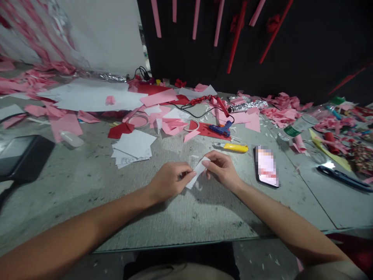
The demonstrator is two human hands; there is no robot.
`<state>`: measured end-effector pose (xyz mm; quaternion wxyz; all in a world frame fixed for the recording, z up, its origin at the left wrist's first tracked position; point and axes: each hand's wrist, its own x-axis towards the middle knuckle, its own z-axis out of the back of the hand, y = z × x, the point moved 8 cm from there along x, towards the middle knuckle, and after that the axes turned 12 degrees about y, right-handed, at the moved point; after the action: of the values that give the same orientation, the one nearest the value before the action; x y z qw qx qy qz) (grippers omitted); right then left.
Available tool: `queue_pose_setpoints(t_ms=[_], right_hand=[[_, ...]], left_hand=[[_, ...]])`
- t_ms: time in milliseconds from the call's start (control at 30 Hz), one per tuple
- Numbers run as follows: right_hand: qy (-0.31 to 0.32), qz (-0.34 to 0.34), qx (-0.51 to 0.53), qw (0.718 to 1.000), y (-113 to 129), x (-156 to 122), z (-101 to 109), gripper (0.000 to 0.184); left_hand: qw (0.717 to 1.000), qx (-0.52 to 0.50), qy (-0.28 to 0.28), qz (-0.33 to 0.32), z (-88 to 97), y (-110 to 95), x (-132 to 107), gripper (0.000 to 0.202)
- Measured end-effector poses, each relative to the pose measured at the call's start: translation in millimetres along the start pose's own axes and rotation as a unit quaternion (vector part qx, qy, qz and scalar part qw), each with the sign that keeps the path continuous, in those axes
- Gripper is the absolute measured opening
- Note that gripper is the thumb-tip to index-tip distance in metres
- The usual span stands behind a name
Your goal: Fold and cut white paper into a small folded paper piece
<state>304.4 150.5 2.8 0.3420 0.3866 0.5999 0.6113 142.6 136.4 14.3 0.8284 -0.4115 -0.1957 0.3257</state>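
Observation:
Between my two hands is a small strip of white paper [198, 173], tilted, just above the table. My left hand [169, 181] pinches its lower left end with thumb and fingers. At the upper right end, my right hand [220, 168] grips it, thumb on top. A tiny white scrap [195, 156] lies just beyond the strip. Past my right hand rests a yellow utility knife [233, 147]. To the left lies a stack of white paper pieces [132, 147], some with printing on them.
A phone [266, 166] lies right of my hands. Farther back are a blue glue gun [220, 128], tape rolls [136, 121] and pink paper scraps [67, 126]. A plastic bottle [300, 126] and a dark blue cutter [344, 179] are at right, a dark device [26, 157] at left.

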Motion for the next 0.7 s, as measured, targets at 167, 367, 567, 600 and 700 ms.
queue_pose_setpoints(t_ms=[167, 367, 567, 600, 700], right_hand=[[0.057, -0.019, -0.066, 0.996, 4.8, 0.6, -10.4, 0.039], [-0.027, -0.022, -0.076, 0.997, 3.6, -0.3, 8.6, 0.041], [-0.064, -0.012, -0.009, 0.998, -4.5, 1.5, 18.1, 0.038], [-0.058, -0.011, -0.002, 0.998, -5.7, 2.1, 17.2, 0.037], [-0.034, -0.013, 0.01, 0.999, -8.4, 3.3, 13.9, 0.038]], left_hand=[[0.999, 0.022, 0.012, -0.03, -2.1, -3.1, -1.4, 0.032], [0.999, 0.011, 0.035, -0.014, -6.8, 0.9, 0.8, 0.036], [0.999, -0.006, 0.033, 0.003, -5.6, 2.6, 1.4, 0.04], [0.999, -0.016, 0.034, 0.009, -5.2, 3.2, 1.3, 0.041], [0.998, -0.054, 0.034, 0.028, -3.8, 5.4, 1.2, 0.041]])
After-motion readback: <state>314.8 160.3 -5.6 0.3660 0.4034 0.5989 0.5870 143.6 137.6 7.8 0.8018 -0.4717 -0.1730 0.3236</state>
